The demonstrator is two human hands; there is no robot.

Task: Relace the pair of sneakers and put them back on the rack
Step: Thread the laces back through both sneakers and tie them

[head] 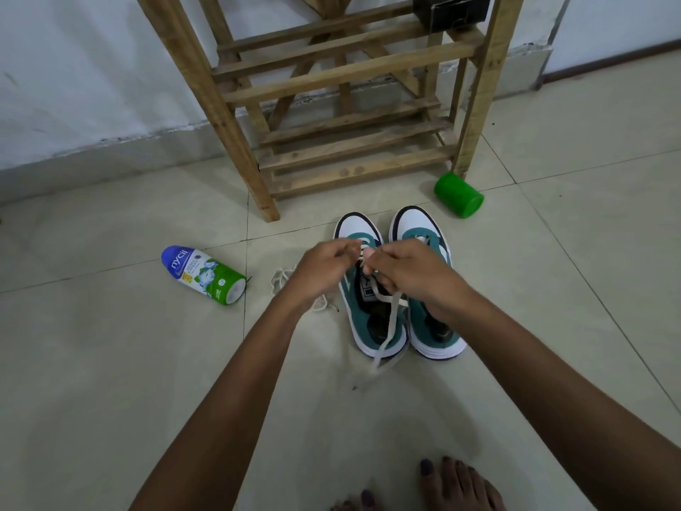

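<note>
1. Standing side by side on the tiled floor (368, 418), toes toward the wooden rack (331, 105), are the two teal-and-white sneakers (401, 285).
2. The left hand (324, 267) and the right hand (409, 267) meet over the left sneaker (359, 315), fingers curled; each seems to pinch the white lace (390, 319) near the eyelets, though the grip itself is partly hidden.
3. The lace's free end trails back over the heel onto the floor.
4. A second loose lace (283, 280) lies on the floor just left of that sneaker.
5. A powder bottle (204, 274) lies on its side further left.
6. A green cup (458, 195) lies tipped beside the rack's right leg.
7. A dark box (451, 11) sits on an upper rack shelf.
8. Bare toes (453, 485) show at the bottom edge.
</note>
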